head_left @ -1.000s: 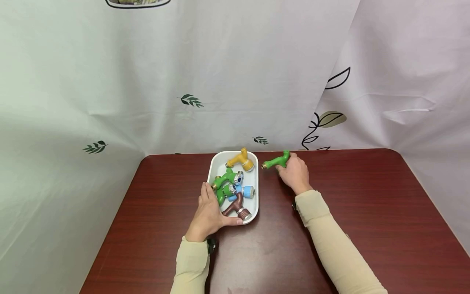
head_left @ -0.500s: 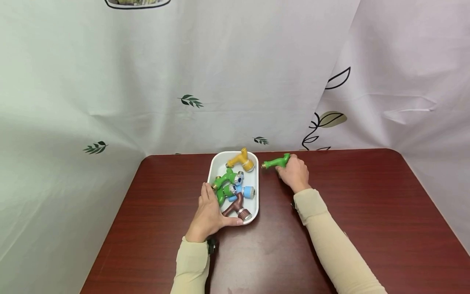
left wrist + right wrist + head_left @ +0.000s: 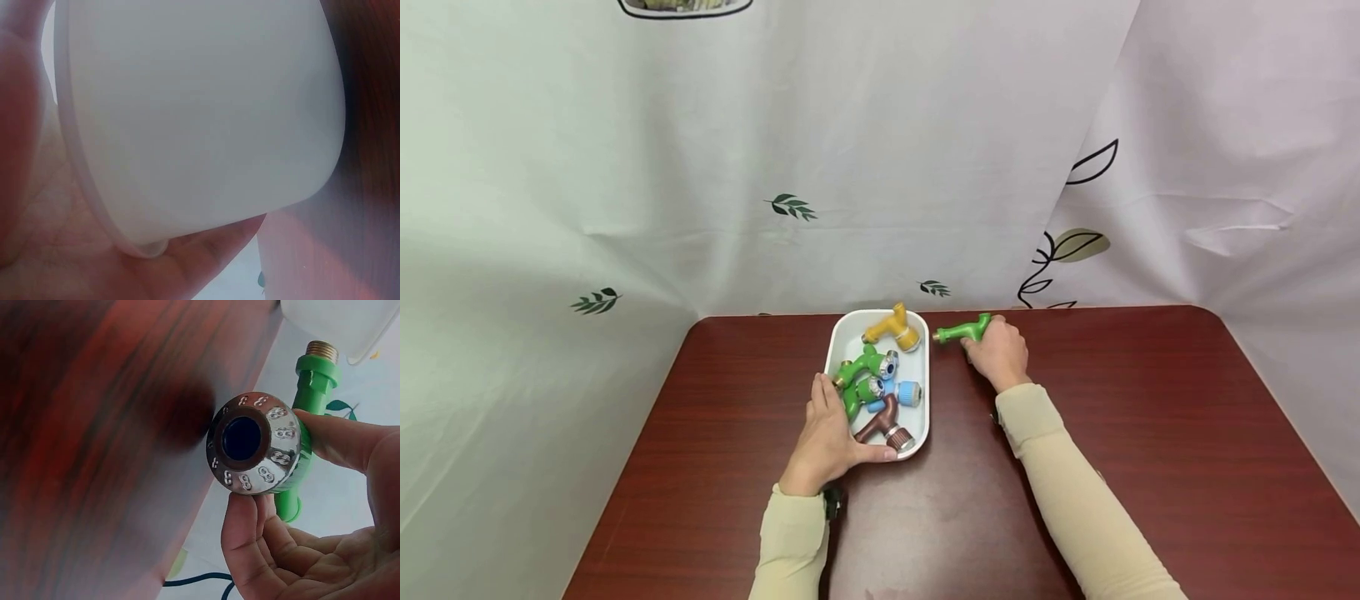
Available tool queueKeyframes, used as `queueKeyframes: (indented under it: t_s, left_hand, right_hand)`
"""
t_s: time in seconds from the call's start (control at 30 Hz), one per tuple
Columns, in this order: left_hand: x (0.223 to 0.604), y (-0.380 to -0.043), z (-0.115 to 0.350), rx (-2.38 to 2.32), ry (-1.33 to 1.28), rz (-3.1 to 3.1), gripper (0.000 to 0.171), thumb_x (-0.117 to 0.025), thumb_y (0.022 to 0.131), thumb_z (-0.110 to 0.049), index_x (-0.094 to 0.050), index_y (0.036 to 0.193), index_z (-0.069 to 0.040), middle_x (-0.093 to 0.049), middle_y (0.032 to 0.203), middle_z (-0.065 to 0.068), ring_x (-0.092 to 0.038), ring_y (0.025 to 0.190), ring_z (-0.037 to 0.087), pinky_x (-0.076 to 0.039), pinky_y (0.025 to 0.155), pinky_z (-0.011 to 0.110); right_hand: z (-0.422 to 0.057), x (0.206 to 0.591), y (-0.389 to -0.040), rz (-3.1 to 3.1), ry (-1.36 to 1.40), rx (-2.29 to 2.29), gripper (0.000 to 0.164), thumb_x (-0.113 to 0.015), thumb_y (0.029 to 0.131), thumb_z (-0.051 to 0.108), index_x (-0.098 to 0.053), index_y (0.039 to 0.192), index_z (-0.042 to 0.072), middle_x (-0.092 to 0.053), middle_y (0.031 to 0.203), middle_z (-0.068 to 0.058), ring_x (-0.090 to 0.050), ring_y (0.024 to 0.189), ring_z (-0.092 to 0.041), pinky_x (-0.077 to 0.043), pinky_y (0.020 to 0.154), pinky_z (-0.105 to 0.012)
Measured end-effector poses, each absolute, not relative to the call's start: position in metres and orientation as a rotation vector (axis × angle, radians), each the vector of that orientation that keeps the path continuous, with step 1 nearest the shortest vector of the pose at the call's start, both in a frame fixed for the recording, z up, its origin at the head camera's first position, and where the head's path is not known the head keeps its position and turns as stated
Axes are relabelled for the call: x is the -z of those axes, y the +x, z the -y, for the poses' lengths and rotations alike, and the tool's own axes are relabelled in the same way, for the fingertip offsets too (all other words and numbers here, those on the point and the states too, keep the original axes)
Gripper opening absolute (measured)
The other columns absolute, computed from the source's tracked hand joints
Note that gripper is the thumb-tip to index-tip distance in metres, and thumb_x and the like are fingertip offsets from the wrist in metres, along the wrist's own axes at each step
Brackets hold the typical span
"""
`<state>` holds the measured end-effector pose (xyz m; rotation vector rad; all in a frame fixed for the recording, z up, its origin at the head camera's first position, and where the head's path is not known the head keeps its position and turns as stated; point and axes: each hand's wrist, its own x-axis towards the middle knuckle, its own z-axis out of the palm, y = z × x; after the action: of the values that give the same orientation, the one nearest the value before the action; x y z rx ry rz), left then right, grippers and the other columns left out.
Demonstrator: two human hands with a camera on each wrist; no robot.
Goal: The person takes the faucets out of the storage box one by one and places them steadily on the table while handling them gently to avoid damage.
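Note:
A white plastic tray (image 3: 845,338) holds several taps: a yellow tap (image 3: 891,327) at the far end, two green taps (image 3: 867,362) in the middle, a blue tap (image 3: 907,392) beside them and a brown tap (image 3: 887,423) near the front. My left hand (image 3: 822,442) grips its near left corner, thumb along the front rim and fingers on the left side. To the tray's right, my right hand (image 3: 1002,353) holds another green tap (image 3: 961,332) between thumb and fingers. Its silver knob (image 3: 242,444) faces the tabletop, and its brass threaded end (image 3: 322,351) points towards the tray.
The dark red wooden table (image 3: 1120,417) has a rounded far right corner. White cloth (image 3: 880,167) printed with leaves hangs right behind its back edge and along both sides.
My right hand has come down slightly and shifted a little left with the green tap. The left hand and the tray have stayed in place.

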<state>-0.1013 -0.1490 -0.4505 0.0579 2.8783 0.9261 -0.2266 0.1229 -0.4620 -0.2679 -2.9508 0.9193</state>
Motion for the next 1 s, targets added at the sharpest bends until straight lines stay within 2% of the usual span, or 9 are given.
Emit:
queueKeyframes:
  t_s: [0.17, 0.5, 0.7, 1.0]
  left_hand:
    - [0.4497, -0.1009, 0.1490, -0.933, 0.051, -2.866, 0.155, -0.096, 0.055, -0.055, 0.002, 0.154, 0.014, 0.002, 0.162, 0.033, -0.013, 0.146, 0.054, -0.028, 0.114, 0.057]
    - [0.4508, -0.1011, 0.1499, -0.925, 0.056, -2.888, 0.154, -0.096, 0.054, -0.054, -0.002, 0.153, 0.016, -0.002, 0.161, 0.035, -0.019, 0.143, 0.056, -0.031, 0.113, 0.057]
    - [0.4511, -0.1007, 0.1500, -0.930, 0.053, -2.879, 0.154, -0.096, 0.055, -0.054, -0.001, 0.154, 0.015, -0.001, 0.161, 0.034, -0.017, 0.144, 0.055, -0.030, 0.113, 0.056]
    - [0.4507, -0.1013, 0.1501, -0.923, 0.052, -2.879, 0.154, -0.096, 0.055, -0.055, -0.001, 0.154, 0.015, -0.001, 0.162, 0.033, -0.017, 0.144, 0.054, -0.030, 0.113, 0.056]
  right_hand:
    - [-0.1209, 0.4620, -0.2282, 2.956, -0.264, -0.897, 0.047, -0.072, 0.090, 0.032, -0.057, 0.109, -0.008, -0.063, 0.089, -0.023, -0.064, 0.084, -0.043, -0.052, 0.072, -0.054]
    - [-0.1197, 0.4645, -0.2320, 2.945, -0.247, -0.860, 0.046, -0.072, 0.089, 0.033, -0.058, 0.105, -0.008, -0.062, 0.087, -0.023, -0.064, 0.085, -0.045, -0.053, 0.073, -0.054]
    - [-0.1203, 0.4659, -0.2335, 2.954, -0.244, -0.867, 0.043, -0.071, 0.089, 0.033, -0.059, 0.100, -0.007, -0.062, 0.085, -0.022, -0.065, 0.083, -0.045, -0.053, 0.072, -0.054]
    - [-0.1224, 0.4676, -0.2365, 2.958, -0.222, -0.865, 0.041, -0.069, 0.090, 0.033, -0.061, 0.096, -0.007, -0.064, 0.086, -0.025, -0.065, 0.084, -0.045, -0.054, 0.074, -0.054]
